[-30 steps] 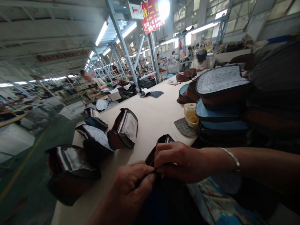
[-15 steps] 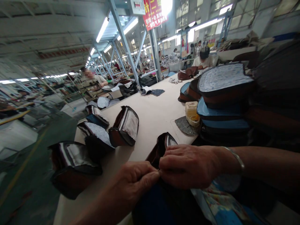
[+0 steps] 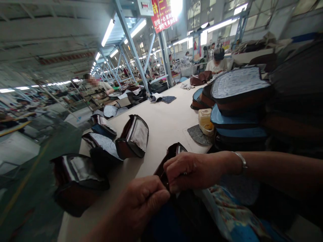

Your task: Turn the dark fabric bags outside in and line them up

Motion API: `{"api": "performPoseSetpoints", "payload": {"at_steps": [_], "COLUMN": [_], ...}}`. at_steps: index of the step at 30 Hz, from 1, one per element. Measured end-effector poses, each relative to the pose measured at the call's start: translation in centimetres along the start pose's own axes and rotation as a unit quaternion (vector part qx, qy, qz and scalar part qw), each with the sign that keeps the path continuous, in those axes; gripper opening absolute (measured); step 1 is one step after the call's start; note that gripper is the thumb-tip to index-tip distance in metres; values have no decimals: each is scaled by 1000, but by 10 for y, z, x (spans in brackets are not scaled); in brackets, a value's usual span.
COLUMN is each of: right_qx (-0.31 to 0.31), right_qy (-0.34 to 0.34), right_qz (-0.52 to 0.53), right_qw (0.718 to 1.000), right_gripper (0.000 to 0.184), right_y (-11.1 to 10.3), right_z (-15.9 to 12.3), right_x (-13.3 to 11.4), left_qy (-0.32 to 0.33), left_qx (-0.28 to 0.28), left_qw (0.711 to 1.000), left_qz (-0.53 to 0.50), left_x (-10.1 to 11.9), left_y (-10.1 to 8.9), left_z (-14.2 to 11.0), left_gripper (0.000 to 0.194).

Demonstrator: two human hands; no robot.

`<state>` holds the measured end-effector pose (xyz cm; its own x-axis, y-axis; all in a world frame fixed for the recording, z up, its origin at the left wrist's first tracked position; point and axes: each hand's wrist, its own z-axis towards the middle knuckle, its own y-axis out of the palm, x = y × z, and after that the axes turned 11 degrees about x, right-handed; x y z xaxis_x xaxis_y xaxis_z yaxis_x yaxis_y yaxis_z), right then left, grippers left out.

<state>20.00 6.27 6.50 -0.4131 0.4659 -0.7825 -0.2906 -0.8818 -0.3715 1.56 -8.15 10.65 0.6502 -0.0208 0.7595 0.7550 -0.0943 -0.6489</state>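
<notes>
Two hands on one edge, close together by the near side of the table. Case lies under and between them, dark rim showing beyond the knuckles, lower part lost in shadow. Left hand: thumb pressed to curled forefinger, narrow pinch at the edge; the exact fold is hidden. Right hand: fingers bunched, narrow too, gripping the rim just beside the left; tips partly hidden. My reading: edge work, done largely by feel. Left probably serves best as a steady anchor, right taking short bites close to it; too wide a gap could let the rim buckle. Pull along the edge rather than across it, evenly. Rim looks firm, pale lining looser, so worth keeping the lining out of the pinch. Four other cases at left, well apart from the fingers; jar beyond the right hand, on a grey pad, best given room. Poor light low down; fingertips should judge the fold.
</notes>
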Motion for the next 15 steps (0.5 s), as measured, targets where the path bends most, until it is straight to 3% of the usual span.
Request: {"api": "performPoseSetpoints", "payload": {"at_steps": [4, 8, 12, 15], "right_qx": [11, 10, -30, -59], "right_qy": [87, 194, 215, 195], "right_qz": [59, 118, 86, 43], "right_qw": [994, 974, 972, 978], "right_gripper": [30, 43, 43, 35], "right_y": [-2, -5, -7, -10], "right_z": [-7, -5, 6, 14], "right_x": [1, -10, -23, -28], "left_qy": [-29, 32, 82, 77], "left_qx": [-49, -51, -104, -103], "left_qw": [997, 998, 991, 992], "left_qz": [-48, 12, -6, -9], "left_x": [-6, -10, -8, -9], "left_y": [-20, -30, -29, -25], "left_z": [0, 3, 9, 9], "left_gripper": [48, 41, 32, 33]}}
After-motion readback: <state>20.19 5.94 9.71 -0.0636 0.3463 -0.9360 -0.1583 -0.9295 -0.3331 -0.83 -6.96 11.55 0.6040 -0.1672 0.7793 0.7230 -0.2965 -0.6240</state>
